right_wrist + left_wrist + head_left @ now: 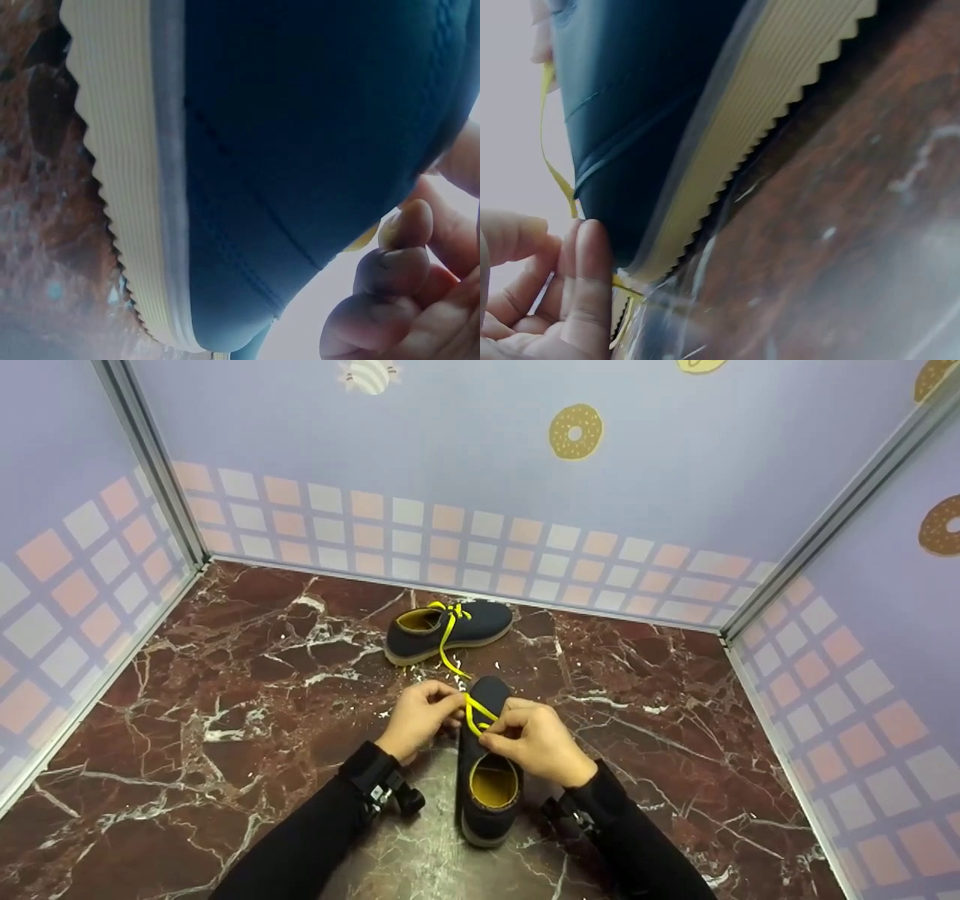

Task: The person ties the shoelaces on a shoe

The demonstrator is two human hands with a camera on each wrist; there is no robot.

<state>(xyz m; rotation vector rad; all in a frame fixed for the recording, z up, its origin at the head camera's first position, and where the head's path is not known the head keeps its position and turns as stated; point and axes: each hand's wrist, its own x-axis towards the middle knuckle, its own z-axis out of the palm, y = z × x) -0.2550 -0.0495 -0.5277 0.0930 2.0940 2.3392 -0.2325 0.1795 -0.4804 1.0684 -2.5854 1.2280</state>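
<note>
A dark blue shoe (487, 810) with a yellow lining stands on the floor between both hands, its toe pointing away from me. Yellow shoelace (481, 709) runs over its front in loose strands. At the shoe's left, my left hand (420, 718) pinches one part of the lace between thumb and fingertips. From the right, my right hand (541, 741) reaches over the upper and pinches the lace near the opening. The left wrist view shows a strand stretched along the shoe's side (645, 112) toward the left fingers. In the right wrist view, curled fingers (394, 270) are beside the upper.
A second dark shoe (480, 622) lies beyond, toe to the right, its yellow lace tied, with one end trailing onto the marbled floor (285, 705). Small white flecks lie around it. Patterned lilac panels (465, 457) in metal frames enclose three sides.
</note>
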